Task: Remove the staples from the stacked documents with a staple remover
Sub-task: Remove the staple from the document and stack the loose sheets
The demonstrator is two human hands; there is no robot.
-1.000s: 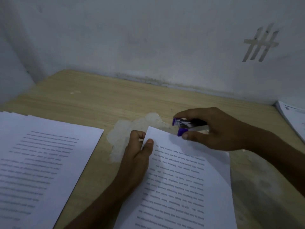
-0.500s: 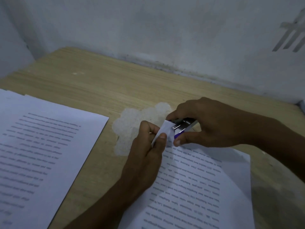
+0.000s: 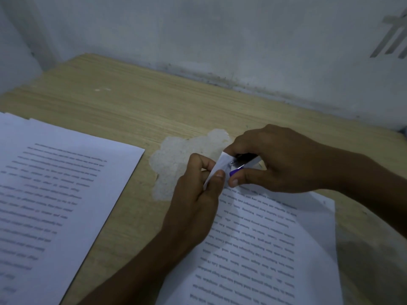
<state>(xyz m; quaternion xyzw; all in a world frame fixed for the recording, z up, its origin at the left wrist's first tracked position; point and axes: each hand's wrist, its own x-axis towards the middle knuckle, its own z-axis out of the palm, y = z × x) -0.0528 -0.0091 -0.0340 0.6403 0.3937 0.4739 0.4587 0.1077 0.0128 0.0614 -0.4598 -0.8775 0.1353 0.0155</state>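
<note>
In the head view, our left hand pinches the top corner of the stapled document between thumb and curled fingers. It bends the corner up off the tabletop, we judge so that the staple stands clear. At three o'clock of it, our right hand grips the purple staple remover, its metal tip against that raised corner. The staple itself is too small to see. A second stack lies well apart at nine o'clock, and a worn pale patch at eleven. We judge nothing stands in the way.

printed document flat on the desk, top corner lifted, purple-and-metal staple remover at that corner
</note>
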